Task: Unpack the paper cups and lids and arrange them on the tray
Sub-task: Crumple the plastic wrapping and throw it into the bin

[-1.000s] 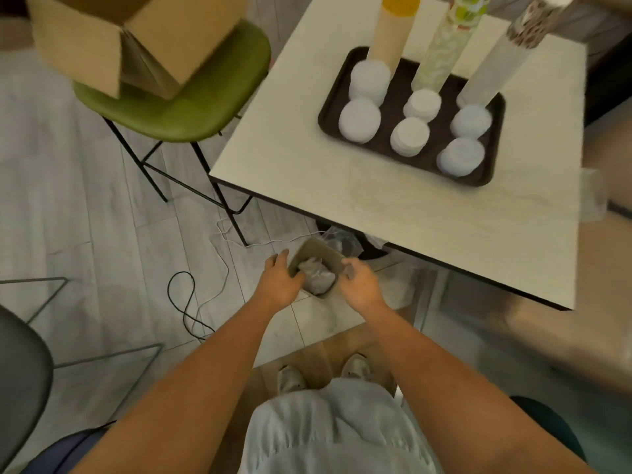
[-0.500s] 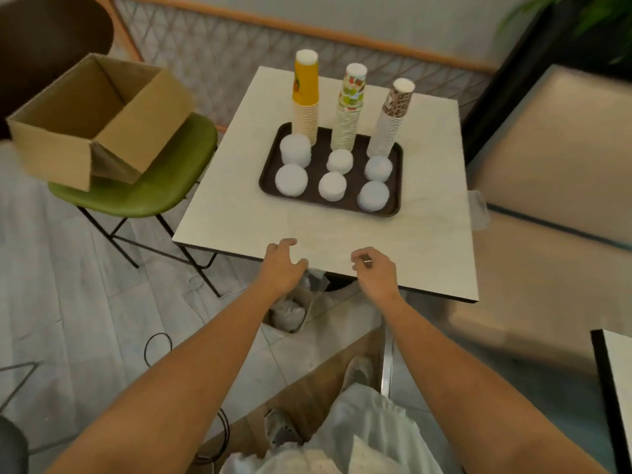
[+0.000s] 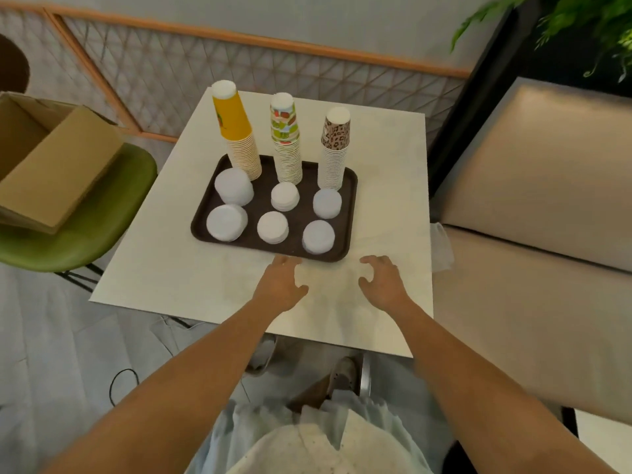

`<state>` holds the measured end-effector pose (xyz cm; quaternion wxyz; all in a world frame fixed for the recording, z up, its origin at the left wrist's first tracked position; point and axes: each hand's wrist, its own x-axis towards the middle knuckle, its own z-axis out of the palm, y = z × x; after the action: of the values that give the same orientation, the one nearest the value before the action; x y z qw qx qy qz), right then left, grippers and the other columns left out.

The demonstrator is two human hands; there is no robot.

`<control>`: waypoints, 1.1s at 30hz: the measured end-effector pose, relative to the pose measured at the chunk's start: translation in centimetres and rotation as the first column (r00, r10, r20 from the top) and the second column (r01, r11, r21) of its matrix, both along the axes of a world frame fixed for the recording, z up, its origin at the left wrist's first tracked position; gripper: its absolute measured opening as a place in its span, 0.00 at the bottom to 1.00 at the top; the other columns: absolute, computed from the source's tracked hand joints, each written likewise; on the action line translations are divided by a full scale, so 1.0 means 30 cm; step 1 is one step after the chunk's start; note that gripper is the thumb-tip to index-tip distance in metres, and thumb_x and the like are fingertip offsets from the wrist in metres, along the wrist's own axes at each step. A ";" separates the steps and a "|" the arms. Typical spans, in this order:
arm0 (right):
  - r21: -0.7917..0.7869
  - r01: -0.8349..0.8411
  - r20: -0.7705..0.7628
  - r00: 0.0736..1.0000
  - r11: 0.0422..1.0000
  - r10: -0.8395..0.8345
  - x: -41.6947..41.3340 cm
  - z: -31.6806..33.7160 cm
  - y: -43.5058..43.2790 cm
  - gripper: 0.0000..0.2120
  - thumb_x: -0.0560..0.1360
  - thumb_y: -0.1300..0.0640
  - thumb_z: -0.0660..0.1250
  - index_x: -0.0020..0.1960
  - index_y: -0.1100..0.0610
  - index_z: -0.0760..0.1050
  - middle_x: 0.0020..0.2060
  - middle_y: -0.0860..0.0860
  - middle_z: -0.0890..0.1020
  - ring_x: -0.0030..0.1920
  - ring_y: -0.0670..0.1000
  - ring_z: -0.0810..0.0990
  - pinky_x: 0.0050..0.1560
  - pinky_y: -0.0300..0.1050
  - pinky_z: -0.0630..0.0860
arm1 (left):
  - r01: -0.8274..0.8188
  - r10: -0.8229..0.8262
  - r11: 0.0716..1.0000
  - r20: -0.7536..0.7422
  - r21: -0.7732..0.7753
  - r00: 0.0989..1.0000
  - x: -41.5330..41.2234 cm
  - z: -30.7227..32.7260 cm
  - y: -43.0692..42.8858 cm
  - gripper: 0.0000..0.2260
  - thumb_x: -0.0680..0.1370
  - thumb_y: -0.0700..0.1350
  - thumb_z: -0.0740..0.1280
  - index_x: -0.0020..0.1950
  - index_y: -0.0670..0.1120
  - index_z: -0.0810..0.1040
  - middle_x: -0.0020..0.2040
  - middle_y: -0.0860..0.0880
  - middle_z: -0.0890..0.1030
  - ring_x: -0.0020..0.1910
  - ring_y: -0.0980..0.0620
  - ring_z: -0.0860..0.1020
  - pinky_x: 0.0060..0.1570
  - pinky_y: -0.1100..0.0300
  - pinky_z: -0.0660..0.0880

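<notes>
A dark brown tray [image 3: 348, 186] sits on the white table [image 3: 171, 268]. At its back stand three tall upside-down cup stacks: yellow-topped [image 3: 236, 131], green-patterned [image 3: 285, 138] and brown-patterned [image 3: 334, 148]. In front of them lie several white lid stacks in two rows, such as one lid stack [image 3: 226, 222] at the front left and another lid stack [image 3: 318, 236] at the front right. My left hand [image 3: 281, 285] hovers over the table just in front of the tray, fingers relaxed and empty. My right hand [image 3: 383, 280] is beside it, fingers loosely curled, holding nothing.
An open cardboard box [image 3: 51, 165] rests on a green chair [image 3: 92, 227] left of the table. A beige bench seat [image 3: 533, 206] runs along the right. Clear plastic [image 3: 443, 246] hangs by the table's right edge. A cable [image 3: 118, 384] lies on the floor.
Both hands rose from a small bin of wrapping under the table's front edge and moved forward over the tabletop towards the tray. The view lifted to show the whole table.
</notes>
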<state>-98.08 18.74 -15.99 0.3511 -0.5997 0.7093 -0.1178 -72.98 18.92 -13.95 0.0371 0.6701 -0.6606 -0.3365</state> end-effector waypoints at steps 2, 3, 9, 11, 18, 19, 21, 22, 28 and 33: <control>0.036 -0.153 -0.087 0.984 0.988 0.155 -0.031 -0.022 -0.035 0.25 0.79 0.57 0.68 0.75 0.52 0.70 0.71 0.54 0.70 0.69 0.60 0.69 0.68 0.50 0.68 | 0.056 -0.062 0.997 0.113 0.055 0.992 -0.019 -0.027 -0.020 0.34 0.79 0.53 0.73 0.81 0.51 0.63 0.80 0.46 0.62 0.75 0.42 0.69 0.72 0.47 0.72; 0.047 -0.218 -0.143 0.964 0.975 0.223 -0.041 -0.034 -0.047 0.26 0.79 0.55 0.68 0.77 0.51 0.68 0.73 0.53 0.68 0.72 0.60 0.67 0.69 0.52 0.69 | 0.084 -0.097 0.993 0.165 0.081 0.982 -0.027 -0.038 -0.024 0.35 0.80 0.53 0.73 0.82 0.51 0.61 0.81 0.46 0.61 0.76 0.42 0.68 0.72 0.46 0.72; 0.069 -0.401 -0.373 0.839 0.914 0.396 -0.052 -0.071 -0.064 0.32 0.80 0.47 0.68 0.80 0.46 0.61 0.71 0.51 0.66 0.66 0.57 0.66 0.64 0.53 0.71 | 0.223 -0.233 0.972 0.330 0.069 0.915 -0.042 -0.087 -0.016 0.28 0.80 0.50 0.70 0.79 0.50 0.65 0.70 0.47 0.70 0.65 0.45 0.73 0.63 0.50 0.75; 0.056 -0.426 -0.400 0.819 0.903 0.411 -0.053 -0.074 -0.061 0.30 0.81 0.49 0.67 0.80 0.46 0.61 0.66 0.52 0.69 0.64 0.57 0.68 0.63 0.53 0.70 | 0.245 -0.245 0.969 0.327 0.042 0.913 -0.036 -0.087 -0.020 0.23 0.81 0.48 0.68 0.75 0.52 0.70 0.66 0.50 0.74 0.64 0.47 0.74 0.63 0.52 0.73; -0.032 -0.504 -0.456 0.776 0.863 0.436 -0.096 -0.069 -0.049 0.14 0.80 0.49 0.66 0.64 0.51 0.78 0.59 0.51 0.74 0.61 0.56 0.69 0.63 0.54 0.70 | 0.224 -0.216 0.975 0.192 -0.019 0.957 -0.017 -0.065 -0.012 0.25 0.76 0.66 0.70 0.67 0.55 0.76 0.69 0.53 0.71 0.68 0.48 0.69 0.70 0.50 0.66; -0.066 -0.494 -0.447 0.791 0.867 0.417 -0.103 -0.067 -0.052 0.13 0.79 0.49 0.68 0.61 0.52 0.79 0.59 0.51 0.74 0.60 0.56 0.69 0.63 0.54 0.71 | 0.210 -0.206 0.978 0.196 0.002 0.959 -0.017 -0.061 -0.018 0.28 0.75 0.67 0.70 0.70 0.55 0.73 0.70 0.52 0.71 0.69 0.48 0.69 0.71 0.49 0.66; -0.103 -0.471 -0.420 0.819 0.876 0.391 -0.113 -0.053 -0.066 0.11 0.77 0.50 0.70 0.58 0.52 0.80 0.59 0.50 0.75 0.60 0.56 0.70 0.62 0.53 0.71 | 0.208 -0.212 0.977 0.247 0.042 0.946 -0.016 -0.056 -0.041 0.31 0.77 0.65 0.70 0.75 0.53 0.68 0.71 0.51 0.73 0.69 0.47 0.71 0.71 0.48 0.67; -0.098 -0.461 -0.408 0.827 0.882 0.387 -0.116 -0.043 -0.075 0.11 0.77 0.50 0.70 0.57 0.53 0.79 0.58 0.50 0.76 0.60 0.56 0.70 0.61 0.53 0.72 | 0.209 -0.219 0.976 0.274 0.066 0.936 -0.014 -0.052 -0.054 0.30 0.78 0.63 0.70 0.76 0.53 0.67 0.70 0.51 0.75 0.68 0.46 0.73 0.71 0.48 0.67; 0.023 -0.366 -0.381 0.857 0.930 0.347 -0.123 0.020 -0.136 0.12 0.76 0.46 0.69 0.53 0.52 0.72 0.50 0.48 0.76 0.56 0.55 0.72 0.51 0.50 0.70 | 0.295 -0.319 0.947 0.266 0.127 0.910 -0.011 0.015 -0.123 0.05 0.84 0.50 0.63 0.51 0.52 0.76 0.52 0.51 0.76 0.58 0.46 0.77 0.61 0.52 0.73; 0.044 -0.505 -0.369 0.793 0.862 0.484 -0.085 0.113 -0.183 0.37 0.68 0.31 0.69 0.73 0.43 0.66 0.67 0.46 0.69 0.67 0.55 0.64 0.63 0.53 0.63 | 0.467 -0.472 0.881 0.224 0.077 0.853 -0.024 0.155 -0.257 0.07 0.84 0.47 0.63 0.57 0.51 0.81 0.53 0.51 0.81 0.54 0.48 0.80 0.48 0.57 0.71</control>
<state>-100.62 13.25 -12.59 0.2134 -0.7850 0.5770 0.0726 -73.70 11.20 -9.30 -0.1316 0.5241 -0.8003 -0.2597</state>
